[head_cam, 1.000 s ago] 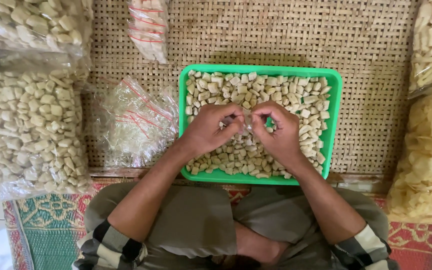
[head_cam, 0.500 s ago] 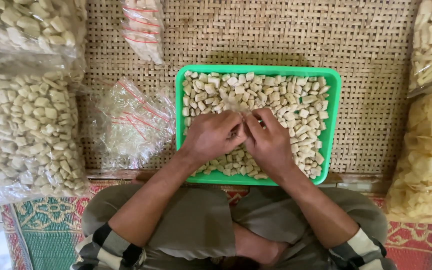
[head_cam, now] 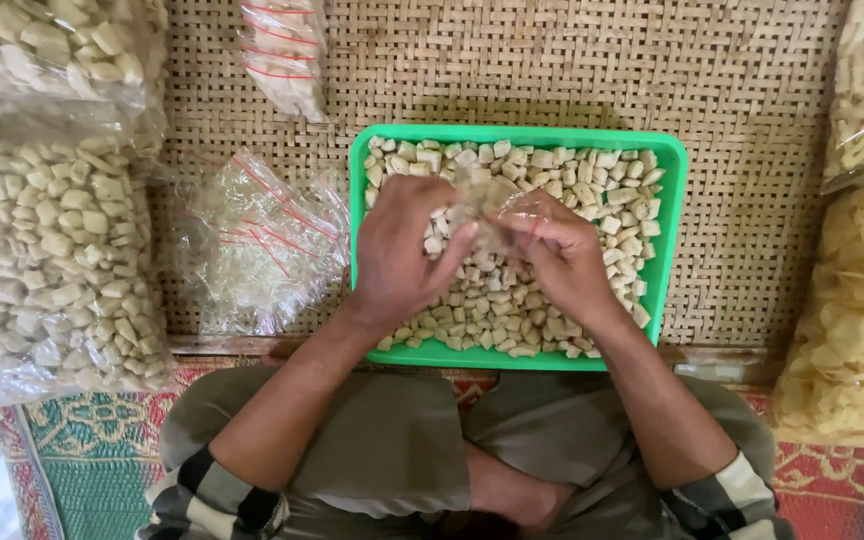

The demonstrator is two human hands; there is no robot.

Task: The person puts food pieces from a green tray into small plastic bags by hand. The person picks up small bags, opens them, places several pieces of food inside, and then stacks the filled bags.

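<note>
Knees in grey trousers [head_cam: 392, 440] were crossed at 6 o'clock, over a patterned red and green floor mat [head_cam: 82, 440]. Just beyond, a green rectangular plastic tray [head_cam: 672, 160] sat on a woven cane mat [head_cam: 572, 70], holding a single heaped layer of pale cut cracker pieces [head_cam: 592, 180].

Above the tray's centre, the left hand [head_cam: 402, 250] and right hand [head_cam: 557, 255] were close together, fingers of both pinched on a small clear plastic pouch [head_cam: 487, 205]. Contents of that pouch could not be made out; it appeared empty or barely filled.

At 9 o'clock of the tray lay a loose pile of empty clear pouches with red strips [head_cam: 252, 240], a sign that much packing remained. The tray was full as well. At 12 o'clock, a filled small pouch [head_cam: 287, 55] rested, the only finished pack judged visible.

Further out, large clear sacks of the same pieces [head_cam: 42, 250] stood at 9 o'clock, and sacks of yellow chips [head_cam: 857, 300] at 3 o'clock.
</note>
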